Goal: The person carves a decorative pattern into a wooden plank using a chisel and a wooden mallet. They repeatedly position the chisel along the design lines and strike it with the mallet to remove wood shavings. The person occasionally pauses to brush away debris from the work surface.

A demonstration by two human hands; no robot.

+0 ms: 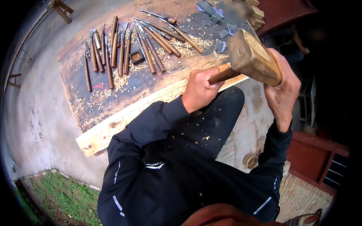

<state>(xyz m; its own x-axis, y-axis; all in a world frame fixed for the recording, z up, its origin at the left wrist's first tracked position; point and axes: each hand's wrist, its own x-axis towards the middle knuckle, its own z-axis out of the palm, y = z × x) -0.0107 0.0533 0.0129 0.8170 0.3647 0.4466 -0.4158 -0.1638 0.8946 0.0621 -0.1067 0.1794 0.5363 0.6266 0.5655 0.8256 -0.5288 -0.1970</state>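
Observation:
My left hand [201,89] is closed around the brown wooden handle of a chisel [223,74], over the edge of a long pale board [141,110] with a curved pattern on it. My fist hides the chisel's blade. In my right hand [283,87] is a thick wooden mallet [252,56], gripped near its lower end. Its blocky head covers the end of the chisel handle in this view; whether they touch I cannot tell.
Beyond the board, the worn table [81,100] carries several carving tools [126,52], wood shavings [120,81], a small dark square box [136,57] and grey abrasive scraps [220,46]. Wooden blocks [257,13] are stacked at the far right. My bent knee [232,103] sits close beside the board.

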